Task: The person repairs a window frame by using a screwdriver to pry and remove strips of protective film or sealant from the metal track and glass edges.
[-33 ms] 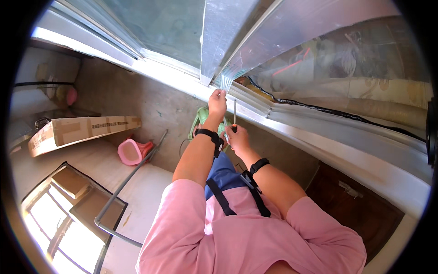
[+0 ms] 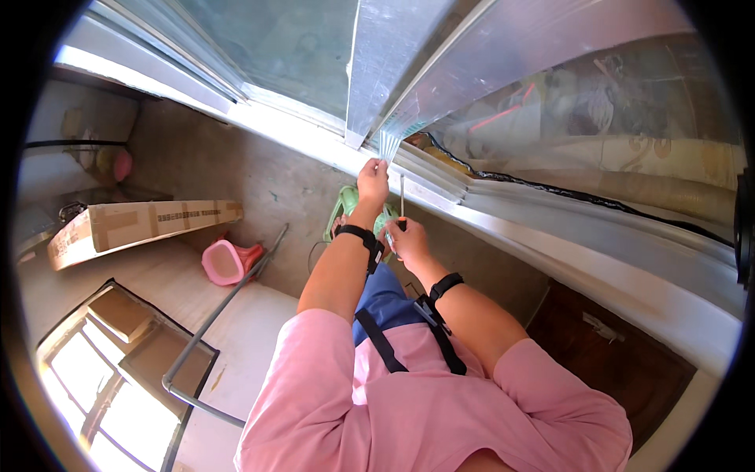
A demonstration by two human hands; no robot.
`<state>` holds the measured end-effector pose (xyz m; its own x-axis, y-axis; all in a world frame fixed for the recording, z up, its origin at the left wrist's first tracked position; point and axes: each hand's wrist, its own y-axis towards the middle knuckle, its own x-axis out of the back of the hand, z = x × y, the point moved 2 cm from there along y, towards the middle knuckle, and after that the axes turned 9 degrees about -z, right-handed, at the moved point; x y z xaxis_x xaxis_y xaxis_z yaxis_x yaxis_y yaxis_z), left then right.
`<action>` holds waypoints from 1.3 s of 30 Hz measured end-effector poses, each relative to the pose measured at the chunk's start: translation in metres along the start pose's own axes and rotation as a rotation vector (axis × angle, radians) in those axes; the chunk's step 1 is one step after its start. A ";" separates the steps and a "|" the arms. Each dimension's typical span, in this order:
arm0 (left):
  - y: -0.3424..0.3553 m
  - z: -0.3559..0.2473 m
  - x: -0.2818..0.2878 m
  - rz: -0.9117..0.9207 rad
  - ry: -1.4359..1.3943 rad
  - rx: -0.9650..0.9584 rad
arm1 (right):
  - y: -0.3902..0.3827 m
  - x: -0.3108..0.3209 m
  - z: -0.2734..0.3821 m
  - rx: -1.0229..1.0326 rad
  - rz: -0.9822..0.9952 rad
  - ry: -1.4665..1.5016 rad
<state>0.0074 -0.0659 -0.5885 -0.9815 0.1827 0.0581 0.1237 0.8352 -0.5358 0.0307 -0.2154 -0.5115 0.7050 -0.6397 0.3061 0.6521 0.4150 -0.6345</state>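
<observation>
Left hand (image 2: 372, 181) ahead of right hand (image 2: 408, 239)

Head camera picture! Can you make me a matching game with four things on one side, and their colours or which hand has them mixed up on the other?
Things
1. screwdriver
2. clear plastic strip
3. long box
4. plastic tub

Colours and places
A. pink
B. held in the person's left hand
C. cardboard brown
D. held in the person's right hand

Right pairs: 1-D, 2-B, 3-C, 4-A
</observation>
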 end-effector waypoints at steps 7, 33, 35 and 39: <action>-0.033 0.064 0.050 -0.072 0.576 -0.138 | 0.054 -0.004 -0.009 0.114 -0.208 0.031; -0.071 0.100 0.309 -0.471 0.850 0.096 | 0.015 0.037 0.058 0.091 0.153 0.028; -0.063 0.032 0.230 -0.450 0.654 -0.297 | 0.006 0.051 0.079 0.178 0.134 0.047; -0.100 -0.125 0.096 -0.280 0.305 -0.782 | -0.019 0.077 0.118 0.408 0.148 0.053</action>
<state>-0.0808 -0.0670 -0.4241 -0.9226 -0.0441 0.3833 0.0595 0.9653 0.2543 0.1058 -0.1959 -0.3920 0.7911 -0.5817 0.1894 0.6090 0.7196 -0.3336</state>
